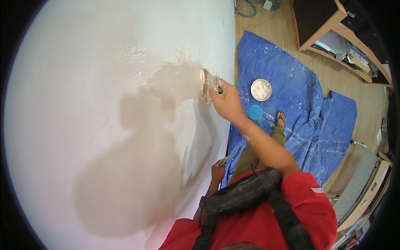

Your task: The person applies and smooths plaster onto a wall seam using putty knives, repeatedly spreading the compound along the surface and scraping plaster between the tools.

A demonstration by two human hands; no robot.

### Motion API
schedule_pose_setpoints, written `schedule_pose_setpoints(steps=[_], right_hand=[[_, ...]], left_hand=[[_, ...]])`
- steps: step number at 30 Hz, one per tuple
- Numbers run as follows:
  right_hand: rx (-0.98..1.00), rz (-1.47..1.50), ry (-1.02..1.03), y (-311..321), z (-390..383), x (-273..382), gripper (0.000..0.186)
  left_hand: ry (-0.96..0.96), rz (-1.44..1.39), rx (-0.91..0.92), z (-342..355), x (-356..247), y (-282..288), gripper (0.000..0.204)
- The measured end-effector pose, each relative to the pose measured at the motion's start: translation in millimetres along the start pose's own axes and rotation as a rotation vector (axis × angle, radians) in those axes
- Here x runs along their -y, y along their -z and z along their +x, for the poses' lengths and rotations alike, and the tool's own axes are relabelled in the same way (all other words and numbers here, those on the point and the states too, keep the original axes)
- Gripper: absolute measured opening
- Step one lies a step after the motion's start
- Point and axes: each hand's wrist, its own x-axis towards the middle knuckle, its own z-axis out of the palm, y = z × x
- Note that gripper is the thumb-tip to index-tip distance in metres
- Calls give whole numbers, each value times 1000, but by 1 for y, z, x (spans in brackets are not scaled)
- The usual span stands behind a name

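Note:
My right hand [227,102] is raised to the white wall [83,62], its fingers closed round a wide putty knife [209,86] smeared with filler. The blade's edge lies against the wall, with a cream-coloured bead of filler along it. Left of the blade spreads a patch of damp-looking filler [177,79], rough at its upper edge. Lower down, close to the wall, my left hand [217,171] is closed on a thin, flat, greenish tool [226,159] seen nearly edge-on; its exact kind does not show.
A blue tarp [287,71] spotted with white covers the wooden floor. On it stand a round tub of whitish filler [261,90] and a blue disc, perhaps its lid [255,112], near my sandalled foot [281,119]. A wooden shelf unit [333,46] and blue cables [248,10] are farther off.

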Motion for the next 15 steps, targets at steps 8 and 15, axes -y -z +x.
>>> schedule_pose_setpoints(steps=[8,15], right_hand=[[5,16,243,9,-35,22,31],[-97,-294,722,-35,-37,-26,56]], left_hand=[[94,-23,6,-2,-9,3,38],[47,-5,-25,-10,-3,2,36]])
